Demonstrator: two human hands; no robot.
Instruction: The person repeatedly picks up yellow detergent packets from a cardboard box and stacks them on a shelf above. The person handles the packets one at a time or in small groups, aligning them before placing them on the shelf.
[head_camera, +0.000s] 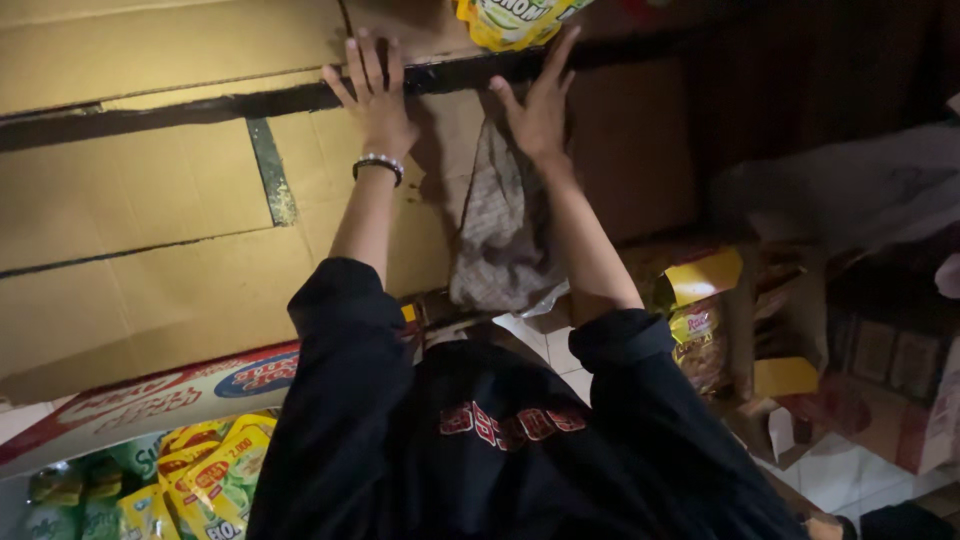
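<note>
Cardboard boxes (180, 190) are filling the frame from 9 to 12 o'clock. Left hand (375, 95) is pressing flat against them, fingers spread open. Right hand (540, 105), fingers open, is touching a yellow-green packet (510, 20) at 12 o'clock.

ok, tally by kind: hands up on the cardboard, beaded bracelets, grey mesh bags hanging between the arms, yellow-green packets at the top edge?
Hands on the cardboard: 2 (left hand, right hand)
Beaded bracelet: 1, on the left wrist
Grey mesh bag: 1
Yellow-green packet at top edge: 1
Total: 5
</note>
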